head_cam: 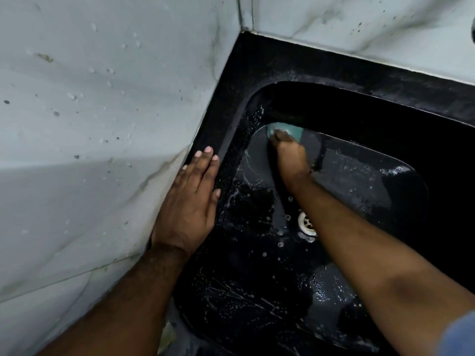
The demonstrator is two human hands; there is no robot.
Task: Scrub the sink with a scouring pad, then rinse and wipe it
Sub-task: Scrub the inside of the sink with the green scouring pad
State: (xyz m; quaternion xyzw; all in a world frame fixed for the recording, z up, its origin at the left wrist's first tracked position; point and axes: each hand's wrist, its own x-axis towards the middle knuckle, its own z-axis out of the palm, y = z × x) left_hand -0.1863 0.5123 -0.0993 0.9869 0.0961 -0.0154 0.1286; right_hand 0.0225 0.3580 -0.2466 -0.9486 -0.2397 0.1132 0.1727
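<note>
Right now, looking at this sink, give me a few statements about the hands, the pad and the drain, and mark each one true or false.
1. The right hand presses a green scouring pad at the far end of the black sink. True.
2. The left hand holds a cloth. False: it lies flat and empty on the sink's left rim, beside the wall tiles.
3. Suds and droplets speckle the basin. True.
4. The drain is covered by the pad. False: it shows uncovered, nearer the person than the pad and partly behind the right forearm.
</note>
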